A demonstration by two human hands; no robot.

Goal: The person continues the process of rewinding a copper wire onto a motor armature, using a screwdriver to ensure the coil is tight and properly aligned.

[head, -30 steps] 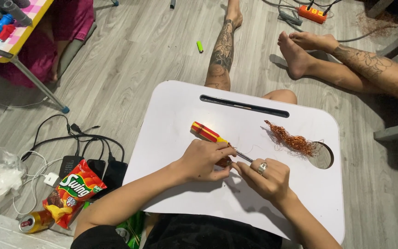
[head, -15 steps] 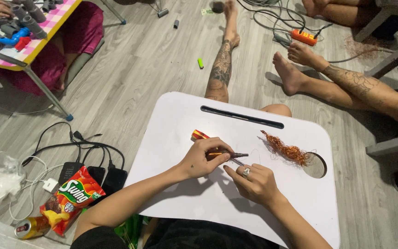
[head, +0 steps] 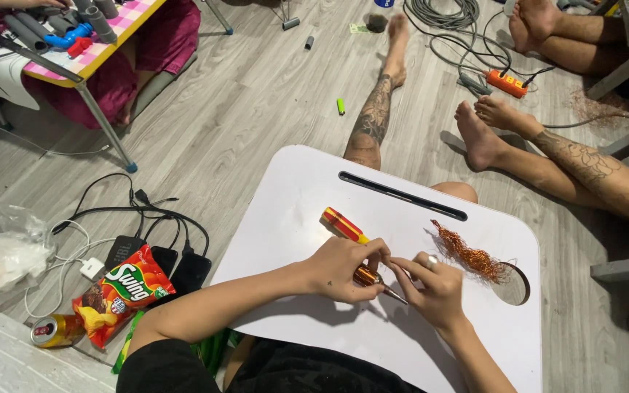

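On white lap tray (head: 293, 218), our left hand (head: 340, 268) grips hard, light red-yellow screwdriver (head: 351, 231) by handle; right hand (head: 437, 290) pinches thin, bendy copper wire (head: 469, 256).

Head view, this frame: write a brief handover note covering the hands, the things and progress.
Left hand: grips the red-and-yellow-handled screwdriver low on its shaft.
Right hand: fingers pinch at the tool's metal tip; a ring shows on one finger.
Things: tangled copper wire clump lies on the white lap desk, beside its round cutout.
Done: cannot tell.
Left: the loose wire clump lies untouched.
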